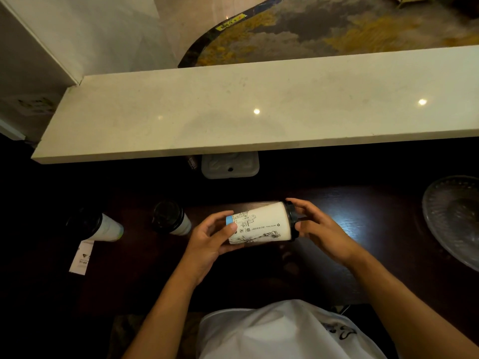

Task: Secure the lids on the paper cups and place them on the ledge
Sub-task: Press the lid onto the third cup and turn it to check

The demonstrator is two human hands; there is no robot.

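Paper cup lies sideways above the dark table, left hand curled round its base, right hand fingers gripping its black lid, 2 lidded cups standing left.

Both forearms reach toward twelve o'clock and converge. The left grip curls its fingers inward; the right grip does too, thumb forward.

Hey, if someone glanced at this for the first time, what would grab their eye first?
Probably the white printed paper cup with a black lid, held sideways at centre between the left hand and right hand above the dark wooden table. Next, the long pale stone ledge behind it, and two more lidded cups at left.
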